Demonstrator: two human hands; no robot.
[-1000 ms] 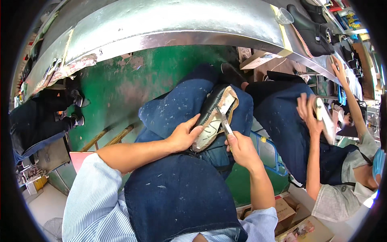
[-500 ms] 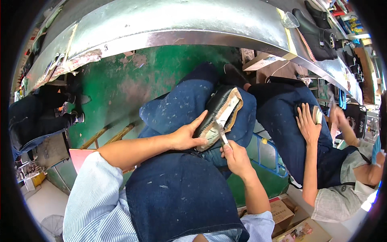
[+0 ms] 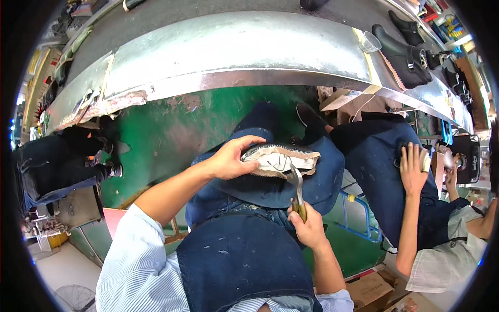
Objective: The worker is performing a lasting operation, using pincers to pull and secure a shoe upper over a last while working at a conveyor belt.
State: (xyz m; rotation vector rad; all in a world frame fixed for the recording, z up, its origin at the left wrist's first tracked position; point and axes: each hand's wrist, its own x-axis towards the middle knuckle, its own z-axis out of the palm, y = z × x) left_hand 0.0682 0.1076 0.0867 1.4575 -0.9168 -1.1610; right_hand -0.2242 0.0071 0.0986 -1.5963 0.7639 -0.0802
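Metal pincers (image 3: 298, 183) seemingly touch the ridge-edged shoe (image 3: 270, 161).

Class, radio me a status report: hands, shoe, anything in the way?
Left hand gripping shoe, underside up. Right hand holding pliers, head at shoe's edge. Nothing visibly blocking.

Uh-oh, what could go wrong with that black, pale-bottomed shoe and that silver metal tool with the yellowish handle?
The left hand holds just one end of the black, pale-bottomed shoe, so it might twist if pushed. The silver metal tool with a yellowish handle, in the right hand, is close to the shoe's edge, so a slip could scratch it.
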